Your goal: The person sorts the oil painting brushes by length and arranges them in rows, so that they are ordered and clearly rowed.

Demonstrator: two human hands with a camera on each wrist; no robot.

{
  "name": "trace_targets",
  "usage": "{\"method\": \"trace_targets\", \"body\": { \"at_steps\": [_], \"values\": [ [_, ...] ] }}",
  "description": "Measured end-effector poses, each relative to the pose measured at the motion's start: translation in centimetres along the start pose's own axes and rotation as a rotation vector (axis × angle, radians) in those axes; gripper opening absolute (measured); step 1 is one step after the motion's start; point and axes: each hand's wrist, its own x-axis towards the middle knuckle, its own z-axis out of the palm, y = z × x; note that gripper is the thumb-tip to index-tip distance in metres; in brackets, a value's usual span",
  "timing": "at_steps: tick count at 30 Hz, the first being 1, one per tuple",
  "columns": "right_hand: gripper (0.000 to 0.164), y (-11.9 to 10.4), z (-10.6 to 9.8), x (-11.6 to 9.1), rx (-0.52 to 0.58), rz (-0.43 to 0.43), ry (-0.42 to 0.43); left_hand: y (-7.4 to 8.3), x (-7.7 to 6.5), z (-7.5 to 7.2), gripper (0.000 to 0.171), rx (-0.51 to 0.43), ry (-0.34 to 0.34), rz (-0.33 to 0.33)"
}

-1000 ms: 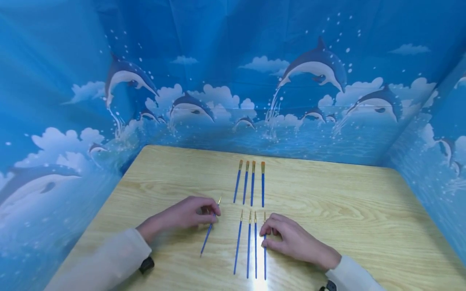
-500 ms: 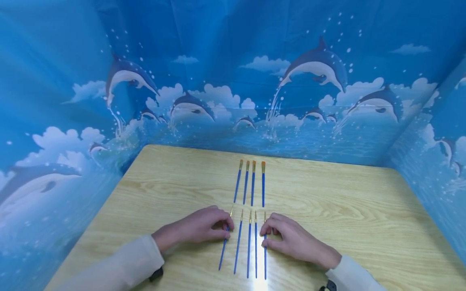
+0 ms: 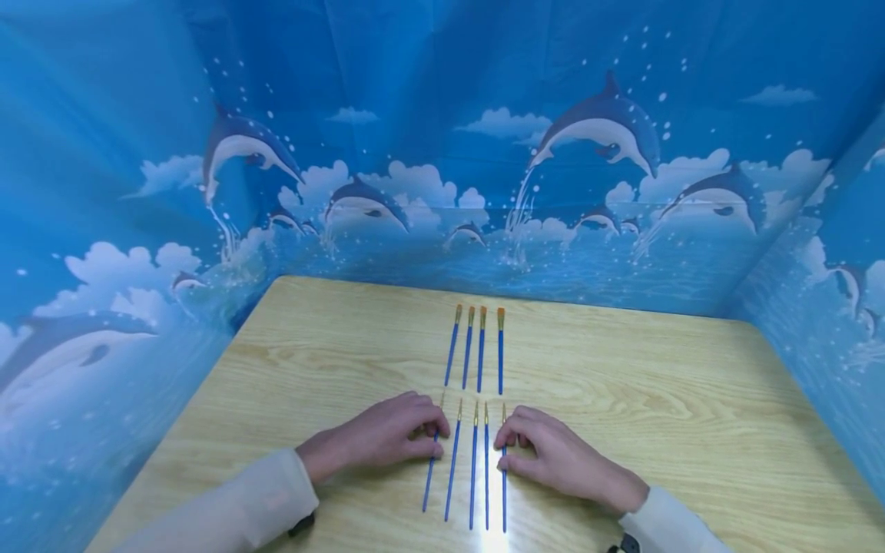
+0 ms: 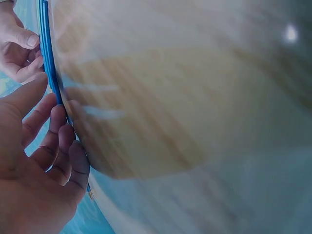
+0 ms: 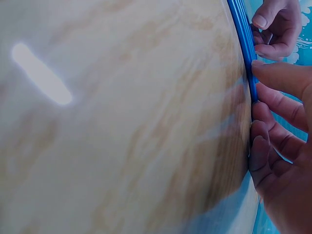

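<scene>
In the head view, several thin paintbrushes with blue handles and pointed tips lie side by side in the near row. My left hand (image 3: 390,432) pinches the leftmost paintbrush (image 3: 429,485) of that row between thumb and fingers, its tip pointing away from me. At the other end, my right hand (image 3: 553,455) holds the rightmost paintbrush (image 3: 504,499) by its upper handle. Between the hands lie a thin paintbrush (image 3: 452,472) and others, untouched. Both wrist views show thumb and curled fingertips along the blue handles (image 4: 46,44), low at the tabletop (image 5: 146,122).
Farther back on the wooden table (image 3: 622,361) lies a second row of several paintbrushes, among them a flat-tipped paintbrush (image 3: 501,353) with orange bristles. A blue dolphin-print curtain (image 3: 429,153) encloses the back and sides.
My left hand has carried its paintbrush rightward and slightly toward me, up beside the near row, and the brush now lies closer to parallel with the others. My right hand has stayed put.
</scene>
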Motion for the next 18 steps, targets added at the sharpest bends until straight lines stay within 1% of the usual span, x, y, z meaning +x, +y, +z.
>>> {"method": "trace_targets", "body": {
  "at_steps": [2, 7, 12, 18],
  "values": [
    [0.019, 0.0, 0.08, 0.0, -0.003, 0.008, -0.001, 0.03, -0.07, -0.02, 0.023, 0.001, -0.002, -0.004],
    [0.018, -0.14, -0.04, 0.01, 0.007, 0.027, -0.012, -0.03, -0.19, 0.01, 0.019, 0.005, 0.006, 0.02],
    [0.018, -0.2, -0.2, 0.03, 0.014, 0.03, -0.013, 0.07, -0.22, 0.05, 0.016, 0.001, 0.013, 0.046],
    [0.018, -0.11, -0.09, 0.02, 0.009, 0.019, -0.011, 0.04, -0.24, 0.15, 0.014, 0.019, 0.022, 0.074]
  ]
}}
